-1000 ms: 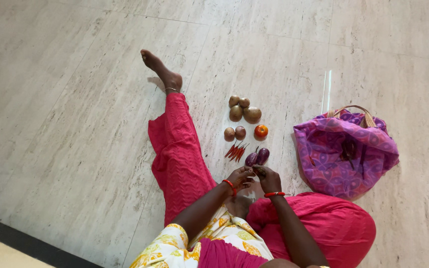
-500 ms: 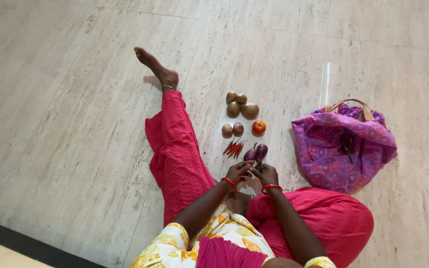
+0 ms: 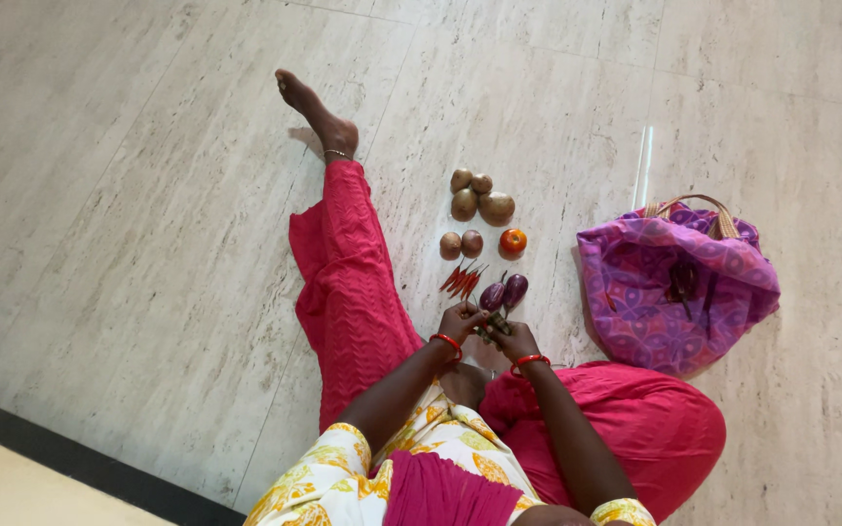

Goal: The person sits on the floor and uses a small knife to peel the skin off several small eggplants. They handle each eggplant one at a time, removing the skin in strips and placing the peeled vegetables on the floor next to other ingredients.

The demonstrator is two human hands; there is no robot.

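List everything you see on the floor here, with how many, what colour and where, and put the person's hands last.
Round brown potatoes: four, clustered farthest from the person.
Small brown onions: two, side by side below the potatoes.
Round red-orange tomato: one, right of the onions.
Thin red chillies: a small bunch, below the onions.
Small purple aubergines: two, at the hands.
Purple patterned cloth bag: one, on the right.
Pale marble floor: under everything.
Left hand: by the aubergines.
Right hand: beside it; what its fingers grip is unclear.
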